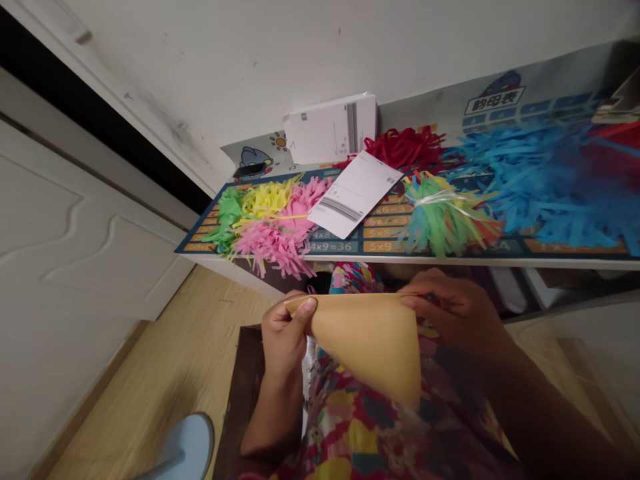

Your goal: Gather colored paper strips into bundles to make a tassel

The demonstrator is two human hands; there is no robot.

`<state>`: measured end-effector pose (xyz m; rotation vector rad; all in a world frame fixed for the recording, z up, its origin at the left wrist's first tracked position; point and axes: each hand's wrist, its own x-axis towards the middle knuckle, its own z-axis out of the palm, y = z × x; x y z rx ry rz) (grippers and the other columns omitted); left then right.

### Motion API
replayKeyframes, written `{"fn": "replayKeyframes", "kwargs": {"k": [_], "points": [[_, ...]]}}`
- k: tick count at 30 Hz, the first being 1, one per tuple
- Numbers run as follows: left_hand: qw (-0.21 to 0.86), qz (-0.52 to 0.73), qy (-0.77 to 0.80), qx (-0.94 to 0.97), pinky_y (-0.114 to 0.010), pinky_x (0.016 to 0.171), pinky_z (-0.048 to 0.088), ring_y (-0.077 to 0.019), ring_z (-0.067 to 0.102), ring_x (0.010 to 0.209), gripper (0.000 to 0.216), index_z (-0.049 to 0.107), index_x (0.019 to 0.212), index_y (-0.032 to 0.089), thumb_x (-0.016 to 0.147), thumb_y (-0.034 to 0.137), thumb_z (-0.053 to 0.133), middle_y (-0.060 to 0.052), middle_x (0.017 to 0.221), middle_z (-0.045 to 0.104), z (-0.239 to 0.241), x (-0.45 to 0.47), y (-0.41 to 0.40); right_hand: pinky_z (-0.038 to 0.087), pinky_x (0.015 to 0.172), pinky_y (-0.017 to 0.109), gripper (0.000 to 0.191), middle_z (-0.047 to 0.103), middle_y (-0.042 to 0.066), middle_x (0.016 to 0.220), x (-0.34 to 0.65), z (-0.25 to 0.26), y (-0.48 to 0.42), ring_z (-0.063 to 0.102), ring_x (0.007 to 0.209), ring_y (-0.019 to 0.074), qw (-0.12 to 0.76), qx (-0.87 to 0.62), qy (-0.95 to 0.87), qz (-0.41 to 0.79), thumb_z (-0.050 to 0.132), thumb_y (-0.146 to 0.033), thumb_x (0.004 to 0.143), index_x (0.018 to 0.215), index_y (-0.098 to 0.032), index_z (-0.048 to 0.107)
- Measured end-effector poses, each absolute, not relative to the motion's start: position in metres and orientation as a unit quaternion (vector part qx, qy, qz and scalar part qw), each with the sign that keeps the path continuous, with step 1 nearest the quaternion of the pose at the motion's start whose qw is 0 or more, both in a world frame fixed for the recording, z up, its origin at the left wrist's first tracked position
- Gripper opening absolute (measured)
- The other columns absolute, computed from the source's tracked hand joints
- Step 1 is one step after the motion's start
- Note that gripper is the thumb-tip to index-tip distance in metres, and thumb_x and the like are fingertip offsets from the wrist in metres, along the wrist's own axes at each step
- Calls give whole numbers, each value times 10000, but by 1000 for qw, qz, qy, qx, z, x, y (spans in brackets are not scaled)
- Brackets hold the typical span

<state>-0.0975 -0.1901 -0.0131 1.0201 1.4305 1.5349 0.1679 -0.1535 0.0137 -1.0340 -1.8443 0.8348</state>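
Sheet (373, 340), lt. brn., plain, curved

1. On the blue printed mat (345, 247): pink paper fringe (275, 243) left, white rectangular card (356, 193) middle, blue paper strips (545, 193) right.
2. Behind the card: white boxy card stack (323, 132).
3. Before the mat: tan bendy sheet (373, 340) between left hand (286, 333) and right hand (453, 310).

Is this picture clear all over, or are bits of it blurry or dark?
Not all over: in the head view, the blue strips smear toward the right edge; in the same view, the right forearm sits in dim light, a soft shadow falls on the floor, and the tan paper looks fairly evenly lit.
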Motion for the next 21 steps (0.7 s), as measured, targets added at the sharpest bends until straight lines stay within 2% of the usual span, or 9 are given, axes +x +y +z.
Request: {"fn": "replayKeyframes", "kwargs": {"k": [4,10,18,21], "points": [[385,611,559,408,-218,563,485,-121,589,608,313,737,718,140,713,443,817,-18,679,651,-13,-98,-194,462,595,276,183,694,4,736,165,12,-155,639,688,168,428,-406,-734,337,581,-305,920,823,-243,723],[400,618,549,397,-227,573,491,-129,601,602,295,740,718,139,685,416,837,-16,681,660,-18,-93,-189,461,615,254,116,694,-7,741,170,-2,-154,621,681,142,496,-370,-729,293,638,-261,913,952,-260,748],[413,608,549,398,-227,576,497,-131,608,609,270,748,712,145,682,398,840,-16,681,661,-21,-90,-188,451,598,263,193,665,-11,705,172,-5,-156,590,641,137,499,-361,-729,300,591,-266,940,1019,-299,765],[419,607,550,392,-225,568,495,-128,606,603,286,738,700,144,677,409,841,-14,680,655,-21,-90,-189,455,604,244,257,637,-22,715,171,-8,-158,583,645,122,495,-380,-718,308,602,-248,923,1130,-306,742]]}}
